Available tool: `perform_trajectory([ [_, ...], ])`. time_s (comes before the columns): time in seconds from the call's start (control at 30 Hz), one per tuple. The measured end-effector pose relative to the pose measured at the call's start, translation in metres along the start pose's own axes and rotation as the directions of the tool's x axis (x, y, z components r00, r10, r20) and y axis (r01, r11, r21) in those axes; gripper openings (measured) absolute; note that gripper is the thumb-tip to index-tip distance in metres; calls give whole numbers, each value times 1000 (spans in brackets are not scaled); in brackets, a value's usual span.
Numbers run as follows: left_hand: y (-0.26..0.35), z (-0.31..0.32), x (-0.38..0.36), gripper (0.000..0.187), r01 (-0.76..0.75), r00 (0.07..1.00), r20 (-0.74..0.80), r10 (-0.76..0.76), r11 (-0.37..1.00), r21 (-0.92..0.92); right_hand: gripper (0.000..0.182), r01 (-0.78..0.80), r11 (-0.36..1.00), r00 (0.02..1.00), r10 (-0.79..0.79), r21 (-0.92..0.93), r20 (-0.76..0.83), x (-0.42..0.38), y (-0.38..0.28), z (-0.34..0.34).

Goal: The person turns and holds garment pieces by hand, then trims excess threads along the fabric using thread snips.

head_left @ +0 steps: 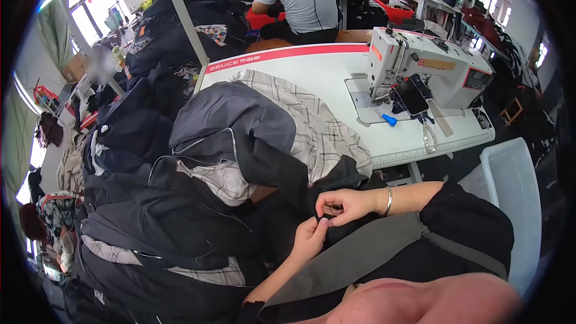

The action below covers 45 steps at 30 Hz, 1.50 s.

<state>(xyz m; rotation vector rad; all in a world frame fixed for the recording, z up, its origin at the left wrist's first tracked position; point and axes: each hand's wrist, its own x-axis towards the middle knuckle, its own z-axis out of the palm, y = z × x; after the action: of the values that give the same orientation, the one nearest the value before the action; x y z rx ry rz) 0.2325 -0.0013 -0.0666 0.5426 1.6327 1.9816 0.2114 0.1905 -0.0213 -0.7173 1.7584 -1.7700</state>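
While in front of the sewing machine (427,63), pinching dark fabric (327,216) with left hand (308,240) and right hand (353,205), apparently steadying it.

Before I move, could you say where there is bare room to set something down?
The white tabletop is bare between the plaid cloth and sewing machine, along the red stripe. Crowded: under the machine's head, near the blue object, and around the left hand and right hand, amid dark garments.

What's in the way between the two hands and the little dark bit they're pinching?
Nothing that I can see. The left hand and right hand both have fingertips right at the dark bit.
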Motion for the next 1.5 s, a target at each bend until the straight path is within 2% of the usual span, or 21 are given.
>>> perform_trajectory([
  [0.1, -7, -9, -1, 31, 28, 999, -44, -29, 999, -21, 22, -8, 999, 999, 9, -43, 43, 10, 0, 0],
  [0.3, 0, -13, -2, 32, 19, 999, -48, -21, 999, -32, 19, -11, 998, 1000, 12, -67, 12, 18, 3, 4],
  [0.53, 2, -9, -3, 25, 27, 998, -58, -31, 997, -77, 19, -12, 999, 1000, 12, -39, -8, 15, 4, 7],
  [0.73, 1, -2, -7, 22, 26, 997, -72, -33, 995, -98, 19, 35, 997, 998, -38, -72, -46, 9, 9, 10],
  [1.0, -8, 0, -6, 25, 33, 998, -43, -37, 997, -74, 17, 112, 994, 976, -107, 14, -187, -3, 21, 22],
  [1.5, -4, -4, -5, 21, 20, 993, -111, -29, 996, -86, 16, 98, 995, 975, -97, -5, -201, 6, 27, 22],
])
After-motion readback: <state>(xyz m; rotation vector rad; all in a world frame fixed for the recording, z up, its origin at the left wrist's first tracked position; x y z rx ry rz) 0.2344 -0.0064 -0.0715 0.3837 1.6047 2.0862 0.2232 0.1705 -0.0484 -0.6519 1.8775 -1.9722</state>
